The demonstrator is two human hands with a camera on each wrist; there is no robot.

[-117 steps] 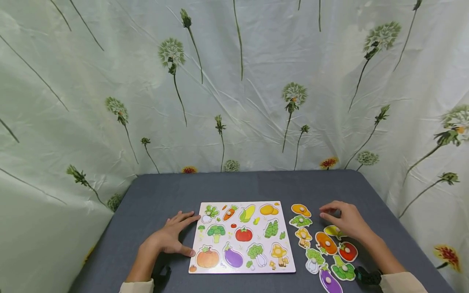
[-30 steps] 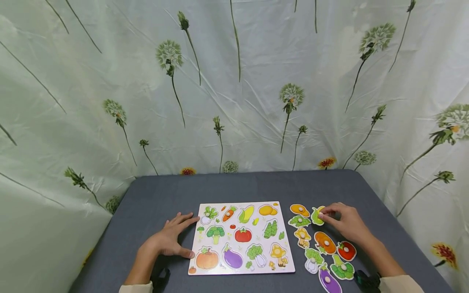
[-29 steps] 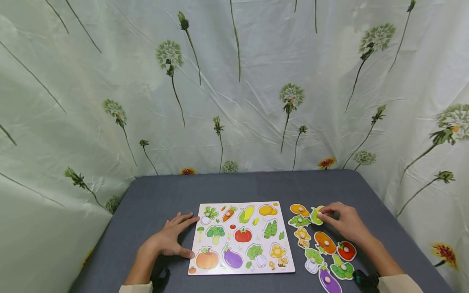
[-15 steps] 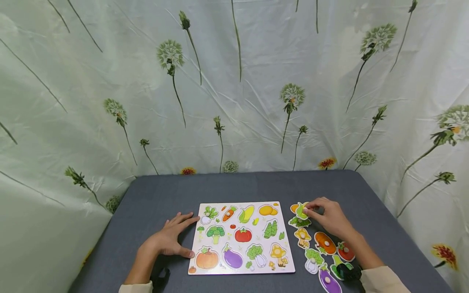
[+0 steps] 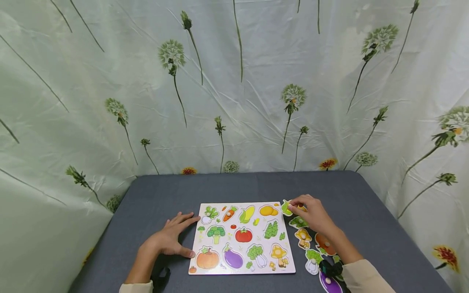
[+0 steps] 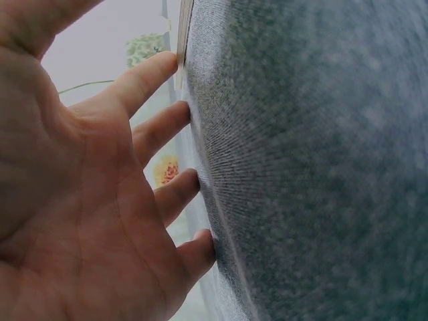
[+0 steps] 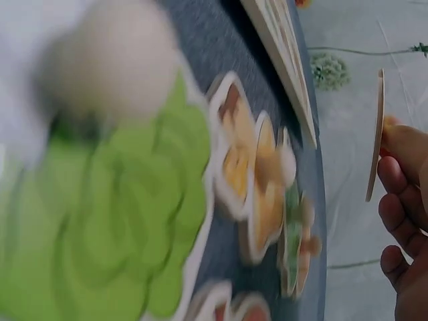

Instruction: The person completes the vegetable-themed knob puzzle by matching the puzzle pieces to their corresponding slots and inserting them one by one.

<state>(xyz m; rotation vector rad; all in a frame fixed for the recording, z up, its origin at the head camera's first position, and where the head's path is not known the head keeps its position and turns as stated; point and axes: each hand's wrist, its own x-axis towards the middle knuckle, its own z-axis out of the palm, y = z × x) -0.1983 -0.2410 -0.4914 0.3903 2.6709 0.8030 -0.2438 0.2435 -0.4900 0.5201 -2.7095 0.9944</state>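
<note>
corn piece [image 5: 286, 207]: thin flat cutout, yellow-green, held off the table just past the far right corner of the puzzle board [image 5: 242, 238]. in the right wrist view it shows edge-on as a slim pale wafer [image 7: 374, 137], so it looks like light, stiff board. judged rigid enough not to bend, little weight, easy to tip if pinched off centre. the other pieces carry a small white knob; whether this one is held by its knob or by its edge cannot be told, the fingers cover that part. the knob would be the surest hold, the rim second.

right hand [image 5: 311, 213]: fingers curled round the corn piece, pinching it, hand just right of the board's far right corner and over the loose pieces.

loose pieces, all right of the board in a column on the grey table [image 5: 366, 211]: a leafy green piece [image 5: 297, 222] just under the hand, a mushroom piece [image 5: 303, 237] nearer, an orange piece [image 5: 322, 244] partly hidden by the forearm, a white-and-green piece [image 5: 312, 260], a purple eggplant piece [image 5: 329, 283] at the near edge.

board: lies flat, printed with vegetable shapes, slots look unfilled; corn outline [image 5: 247, 213] in the far row, left of the held piece.

left hand [image 5: 170, 238]: flat on the table at the board's left edge, fingers straight and spread, tips touching the table beside the board, gripping nothing; left wrist view [image 6: 144, 174] shows the same.

behind the board: floral curtain [image 5: 234, 81].
</note>
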